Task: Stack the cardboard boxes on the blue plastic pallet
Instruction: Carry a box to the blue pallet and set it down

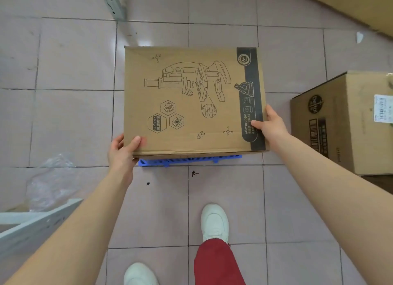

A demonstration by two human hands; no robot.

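A flat cardboard box (pixel 191 97) printed with a microscope drawing and a dark side band fills the middle of the view. My left hand (pixel 122 152) grips its near left corner, thumb on top. My right hand (pixel 270 125) grips its right edge, thumb on the dark band. Below the box's near edge a strip of the blue plastic pallet (pixel 189 160) shows on the floor. The box hides the remainder of the pallet, and I cannot tell whether the box touches it.
A second, taller cardboard box (pixel 348 123) with a white label stands on the tiled floor at the right. Crumpled clear plastic (pixel 51 182) and a pale metal rack (pixel 32 223) lie at the left. More cardboard (pixel 357 6) is at the top right. My shoes are near the bottom.
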